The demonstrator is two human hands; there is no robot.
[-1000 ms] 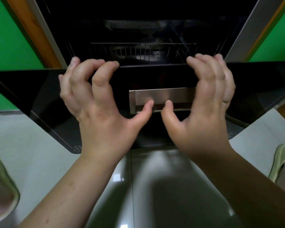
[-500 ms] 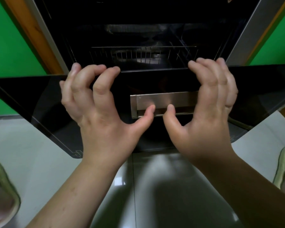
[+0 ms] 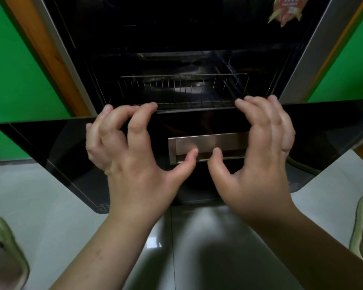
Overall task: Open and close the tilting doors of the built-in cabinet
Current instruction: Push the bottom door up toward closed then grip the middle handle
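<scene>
The black glass tilting door (image 3: 50, 147) of the built-in cabinet hangs tilted open toward me, its top edge running across the middle of the view. A brushed metal handle (image 3: 218, 141) sits in the door's centre. My left hand (image 3: 138, 168) curls its fingers over the door's top edge left of the handle, with its thumb on the handle's lower lip. My right hand (image 3: 258, 174) grips the same edge on the right, covering the handle's right end, thumb beside the left one. Behind the edge, the dark cabinet interior holds a wire rack (image 3: 182, 88).
A silver and wooden frame (image 3: 57, 59) borders the cabinet, with green walls on both sides. A colourful sticker (image 3: 285, 9) is on the upper dark panel. Below is a glossy grey tiled floor (image 3: 50, 195). My feet in pale green slippers (image 3: 4, 248) show at both lower corners.
The door's top edge and both hands sit lower in the view than before. More of the interior and the upper panel with its sticker now show. The grip is unchanged.
</scene>
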